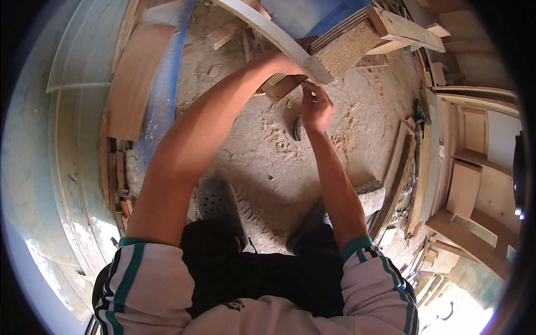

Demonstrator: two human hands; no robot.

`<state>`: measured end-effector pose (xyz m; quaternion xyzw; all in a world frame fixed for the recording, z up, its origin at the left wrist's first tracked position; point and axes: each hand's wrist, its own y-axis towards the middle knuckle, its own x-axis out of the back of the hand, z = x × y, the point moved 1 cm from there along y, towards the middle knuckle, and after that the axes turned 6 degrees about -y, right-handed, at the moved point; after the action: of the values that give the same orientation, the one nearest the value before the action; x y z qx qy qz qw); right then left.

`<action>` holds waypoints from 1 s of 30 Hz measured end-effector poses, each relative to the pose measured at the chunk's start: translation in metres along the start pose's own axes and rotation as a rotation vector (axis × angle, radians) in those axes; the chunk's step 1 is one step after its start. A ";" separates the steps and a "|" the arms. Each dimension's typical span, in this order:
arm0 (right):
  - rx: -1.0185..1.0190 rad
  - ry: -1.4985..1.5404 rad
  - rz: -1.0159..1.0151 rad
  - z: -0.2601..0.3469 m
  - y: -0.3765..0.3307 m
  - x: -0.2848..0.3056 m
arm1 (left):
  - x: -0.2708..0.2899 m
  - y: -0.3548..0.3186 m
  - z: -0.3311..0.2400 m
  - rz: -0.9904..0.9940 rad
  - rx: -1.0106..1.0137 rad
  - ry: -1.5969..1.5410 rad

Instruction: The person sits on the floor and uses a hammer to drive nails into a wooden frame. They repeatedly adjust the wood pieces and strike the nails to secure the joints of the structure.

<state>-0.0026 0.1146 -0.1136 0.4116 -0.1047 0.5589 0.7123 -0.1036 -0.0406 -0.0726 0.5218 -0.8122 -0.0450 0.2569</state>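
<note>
A long board with a pale, white edge point(273, 30) slants down from the top middle, its near end against a rough, layered wooden beam point(347, 49). My left hand point(285, 62) reaches in from the left at this board and passes behind it, so its fingers are hidden. Just below, a smaller wooden block point(283, 89) juts toward me. My right hand point(317, 107) is closed in a pinch, fingertips at the right end of that block. Whatever sits between them is too small to name. A dark curved object point(297, 129) lies on the floor beneath.
Wood offcuts and planks point(403, 30) stick out at the upper right. A brown panel point(139, 84) leans at the left by glass-like sheets point(78, 61). Wooden frames point(474, 134) stand at the right. A pale block point(371, 196) lies near my right shoe point(308, 224) on the dusty floor.
</note>
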 end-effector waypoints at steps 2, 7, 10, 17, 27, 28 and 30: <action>0.006 0.038 0.009 0.007 0.002 0.001 | 0.000 -0.001 0.007 -0.022 -0.026 0.043; -0.055 -0.049 0.079 0.009 0.006 0.008 | -0.002 0.000 0.001 0.054 0.158 -0.055; -0.108 -0.035 0.088 0.019 0.007 0.010 | -0.001 -0.001 -0.003 0.050 0.172 -0.028; -0.066 -0.043 0.064 0.012 0.004 0.009 | 0.000 -0.001 -0.006 0.078 0.193 0.028; -0.114 -0.032 0.113 0.015 0.009 0.016 | 0.001 -0.001 -0.005 0.102 0.205 0.051; -0.131 -0.015 0.121 0.018 0.010 0.017 | 0.000 -0.001 -0.004 0.099 0.203 0.062; -0.143 -0.016 0.137 0.019 0.010 0.017 | 0.001 -0.003 -0.001 0.091 0.163 0.098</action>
<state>0.0006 0.1133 -0.0867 0.3561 -0.1779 0.5940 0.6991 -0.1013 -0.0423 -0.0724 0.5052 -0.8224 0.0584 0.2551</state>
